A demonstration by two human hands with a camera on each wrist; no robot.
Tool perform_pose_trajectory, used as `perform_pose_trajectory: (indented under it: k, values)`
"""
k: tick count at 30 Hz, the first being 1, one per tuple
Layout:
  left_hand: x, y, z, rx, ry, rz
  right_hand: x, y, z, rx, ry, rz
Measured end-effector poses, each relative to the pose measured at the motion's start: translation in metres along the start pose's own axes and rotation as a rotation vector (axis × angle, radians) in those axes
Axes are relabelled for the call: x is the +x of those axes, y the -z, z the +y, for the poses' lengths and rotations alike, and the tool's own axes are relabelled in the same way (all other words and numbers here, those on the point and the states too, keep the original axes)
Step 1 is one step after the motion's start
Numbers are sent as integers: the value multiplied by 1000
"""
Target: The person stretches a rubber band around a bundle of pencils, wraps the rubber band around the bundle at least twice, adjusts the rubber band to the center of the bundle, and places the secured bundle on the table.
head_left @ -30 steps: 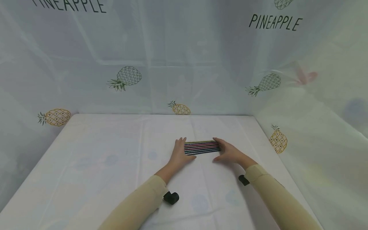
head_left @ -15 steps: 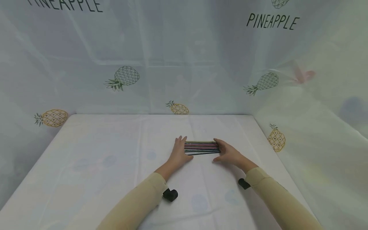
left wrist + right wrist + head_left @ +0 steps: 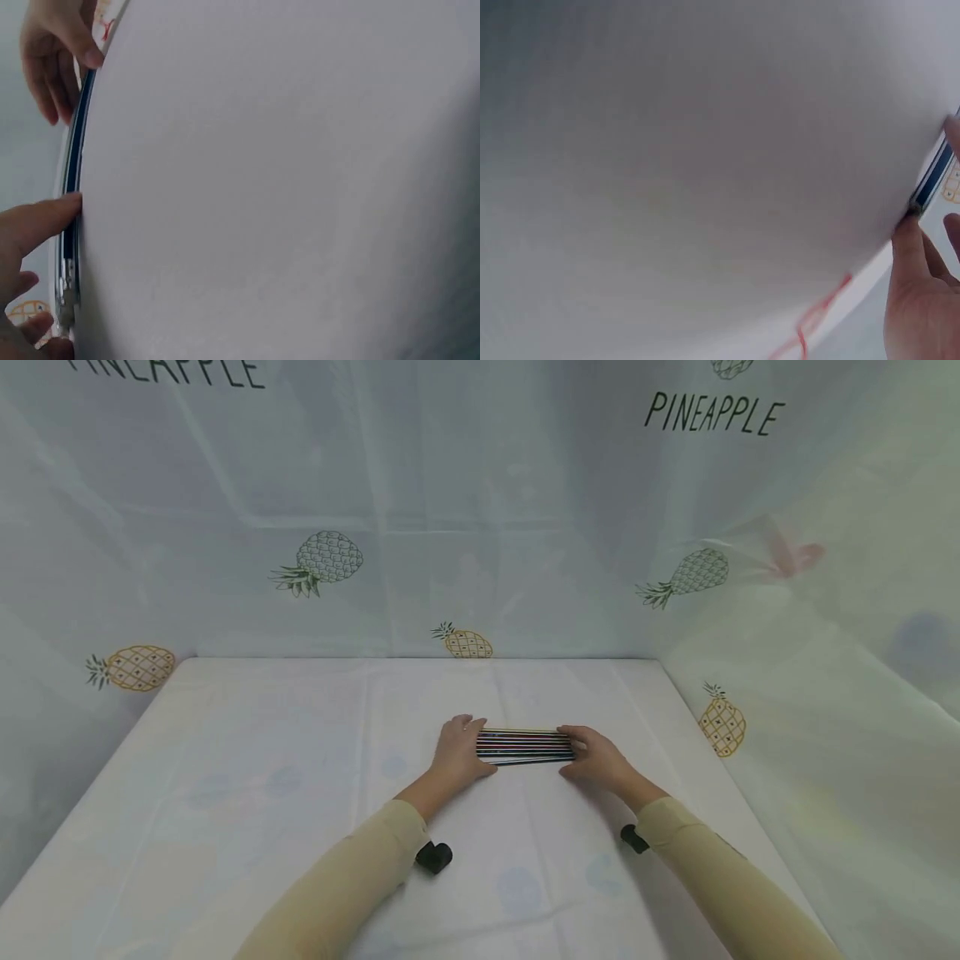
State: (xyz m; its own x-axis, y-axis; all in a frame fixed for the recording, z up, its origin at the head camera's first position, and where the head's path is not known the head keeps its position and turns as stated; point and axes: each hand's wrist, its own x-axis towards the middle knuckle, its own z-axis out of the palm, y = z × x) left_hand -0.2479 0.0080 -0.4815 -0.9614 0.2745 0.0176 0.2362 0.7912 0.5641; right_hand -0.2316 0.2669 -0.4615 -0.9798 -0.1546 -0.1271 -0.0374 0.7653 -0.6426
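Note:
A flat row of several thin dark-bodied pencils (image 3: 525, 744) lies side by side on the white-covered table. The left hand (image 3: 456, 752) spans the row's left end, thumb at the near edge and fingers at the far edge. At the opposite end, the right hand (image 3: 600, 760) holds the row the same way. In the left wrist view, the left thumb (image 3: 56, 217) touches a dark blue pencil (image 3: 73, 169) with a silvery end. The right wrist view has the right thumb (image 3: 909, 232) against a pencil end. The palms hide the tips.
A white cloth (image 3: 262, 827) covers the table. Behind and to the right hang pale curtains (image 3: 480, 568) printed with pineapples. Each wrist wears a black camera (image 3: 434, 857) below a beige sleeve (image 3: 345, 877).
The left hand has shifted slightly left, showing more of the pencils' left end. The right thumb has come in closer to the row. A narrow gap now parts the nearest pencil from the others.

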Motion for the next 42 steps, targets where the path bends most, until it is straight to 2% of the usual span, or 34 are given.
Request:
perform_pose_trajectory:
  k: [3,6,12,18,29,34,42]
  values:
    - [3,3,-3,86,10,-6,3,0,-5,-86,33,0]
    - [4,3,-5,127,36,-34,8,1,-5,-118,53,-14]
    - [6,-1,-8,82,64,-77,18,3,5,-140,79,-60]
    - [8,-4,-12,69,64,-69,24,4,7,-133,66,-87]
    - [8,0,-11,87,53,-70,32,5,5,-77,50,-146]
    - [8,1,-9,96,55,-72,32,10,2,-8,27,-195]
    - [8,4,-6,156,44,-117,36,15,-4,-102,36,-264]
